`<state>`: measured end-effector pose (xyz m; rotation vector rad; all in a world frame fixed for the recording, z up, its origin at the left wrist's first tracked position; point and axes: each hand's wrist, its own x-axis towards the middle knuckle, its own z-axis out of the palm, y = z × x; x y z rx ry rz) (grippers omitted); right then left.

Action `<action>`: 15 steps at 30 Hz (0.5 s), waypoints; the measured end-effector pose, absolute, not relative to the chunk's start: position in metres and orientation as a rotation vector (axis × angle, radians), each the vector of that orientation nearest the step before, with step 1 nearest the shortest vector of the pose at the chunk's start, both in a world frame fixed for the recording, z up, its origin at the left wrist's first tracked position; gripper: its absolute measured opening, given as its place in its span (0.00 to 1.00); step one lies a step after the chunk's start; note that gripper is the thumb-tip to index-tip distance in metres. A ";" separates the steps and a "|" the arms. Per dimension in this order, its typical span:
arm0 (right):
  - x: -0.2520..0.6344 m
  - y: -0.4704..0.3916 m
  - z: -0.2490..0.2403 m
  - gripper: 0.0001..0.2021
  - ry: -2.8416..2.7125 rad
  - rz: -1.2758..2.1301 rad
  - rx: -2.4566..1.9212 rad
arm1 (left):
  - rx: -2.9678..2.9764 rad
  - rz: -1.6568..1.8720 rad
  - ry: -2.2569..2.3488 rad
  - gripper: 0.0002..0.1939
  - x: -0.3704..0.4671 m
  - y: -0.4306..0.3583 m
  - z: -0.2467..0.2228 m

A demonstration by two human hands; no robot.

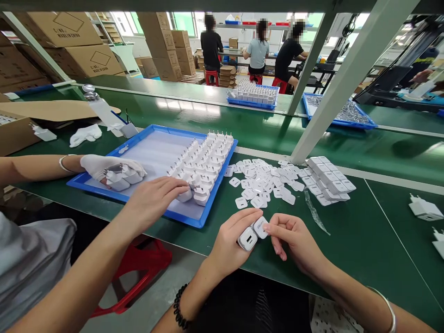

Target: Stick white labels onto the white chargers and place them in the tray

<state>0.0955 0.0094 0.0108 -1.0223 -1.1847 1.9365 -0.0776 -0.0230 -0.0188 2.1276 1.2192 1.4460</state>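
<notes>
Two white plug chargers (247,238) sit side by side in my left hand (229,243), their faces turned up. One face shows a dark slot; the other carries a printed white face plate (261,226). My right hand (294,240) has its fingers curled, thumb and index finger pinching at the right edge of that plate. Whether the plate is fully seated I cannot tell. Just beyond my hands lies a loose heap of white face plates (265,178). Right of it are stacked blocks of plates (329,178), beside a clear plastic strip (315,212).
On my left a co-worker's gloved hand (114,171) holds chargers over a blue tray (204,217); their bare hand (156,199) reaches chargers standing in rows (208,162). White post (350,83) rises behind the plates. More chargers (426,207) lie far right.
</notes>
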 end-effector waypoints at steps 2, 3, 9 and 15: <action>0.095 0.009 0.012 0.16 -1.160 1.940 -1.019 | 2.120 1.449 1.215 0.21 -0.078 -0.022 -0.018; 0.094 0.008 0.012 0.16 -1.146 1.939 -1.021 | 2.115 1.450 1.215 0.21 -0.078 -0.022 -0.018; 0.091 0.006 0.011 0.16 -1.102 1.924 -1.033 | 2.074 1.450 1.226 0.20 -0.078 -0.022 -0.016; 0.090 0.005 0.010 0.17 -1.119 1.891 -1.058 | 2.042 1.437 1.238 0.21 -0.076 -0.024 -0.018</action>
